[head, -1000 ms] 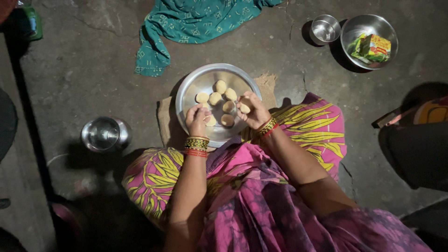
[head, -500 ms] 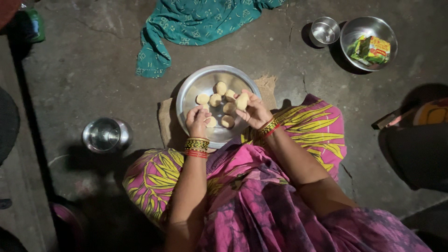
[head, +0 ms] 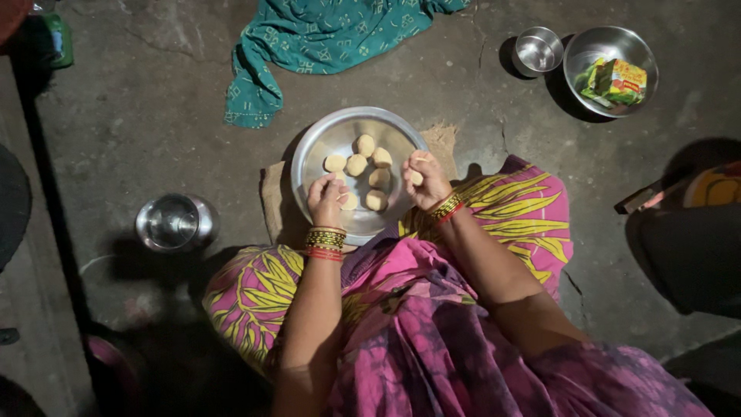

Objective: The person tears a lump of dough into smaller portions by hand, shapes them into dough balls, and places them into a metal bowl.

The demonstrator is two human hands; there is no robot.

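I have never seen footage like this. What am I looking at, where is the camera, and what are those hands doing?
There is no machine here: a person sits on a grey concrete floor, filmed by a camera worn on their head, looking straight down.

Before the knees lies a round steel plate with pale dough balls on it. The left hand rests on the plate's near side, fingers curled by a ball. The right hand pinches a small piece of dough at the plate's edge.

Around them are a teal patterned cloth, a small steel pot, a steel cup and a steel bowl holding a packet.
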